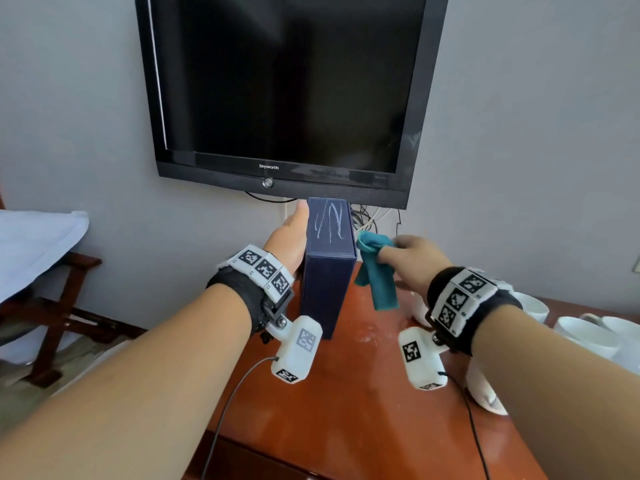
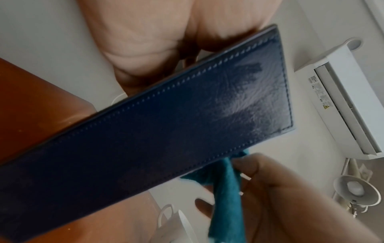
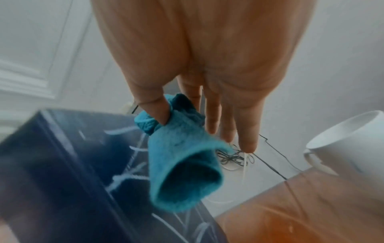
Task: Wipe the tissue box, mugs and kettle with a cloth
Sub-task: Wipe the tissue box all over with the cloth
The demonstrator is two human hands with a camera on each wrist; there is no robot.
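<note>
A navy leather tissue box stands on end on the wooden table, with white scribbled marks on its upper face. My left hand grips the box from its left side, thumb along the top edge and fingers hidden behind it. In the left wrist view the stitched side of the box fills the frame. My right hand pinches a teal cloth between thumb and forefinger just right of the box, the cloth hanging down. In the right wrist view the cloth hangs beside the marked box.
White mugs stand on the right part of the table, one near my right hand. A black television hangs on the wall above, with cables beneath it. A wooden folding rack stands left of the table.
</note>
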